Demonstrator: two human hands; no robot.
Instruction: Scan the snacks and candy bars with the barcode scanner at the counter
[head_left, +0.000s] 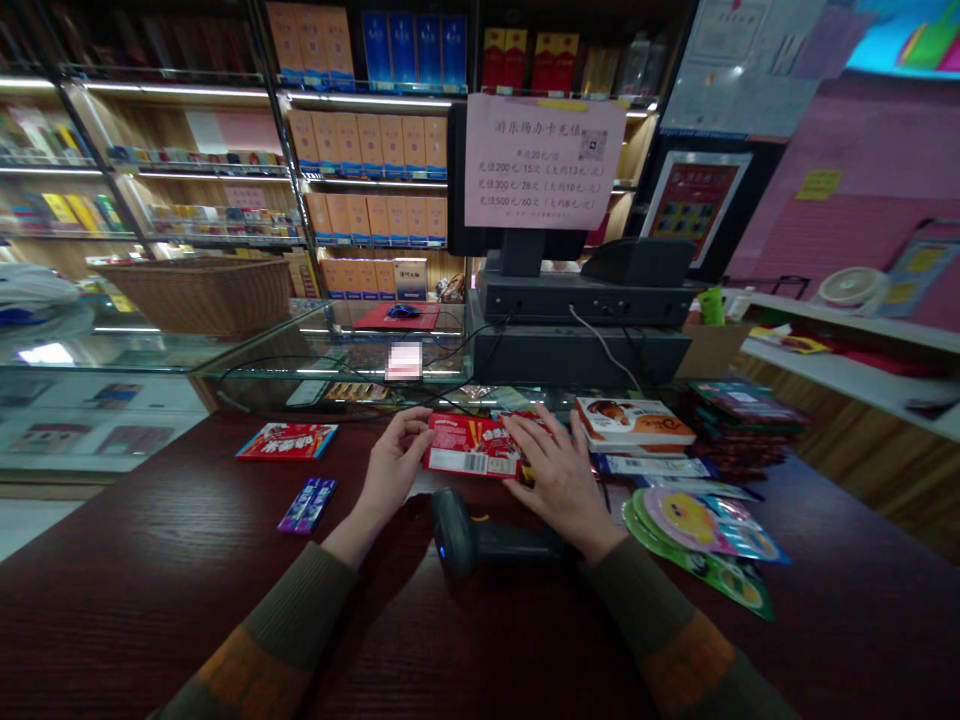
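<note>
My left hand (394, 465) pinches the left edge of a flat red snack box (471, 446), held with its barcode side up over the dark wooden counter (150, 560). My right hand (559, 475) rests with spread fingers on the box's right end and on packets beneath it. A grey handheld barcode scanner (465, 538) lies on the counter just below the box, between my wrists.
A red packet (287, 440) and a purple packet (307, 504) lie to the left. An orange-and-white box (634, 422), stacked packets (739, 410) and round colourful packs (701, 535) lie to the right. A register with a paper notice (544, 160) stands behind, on a glass case.
</note>
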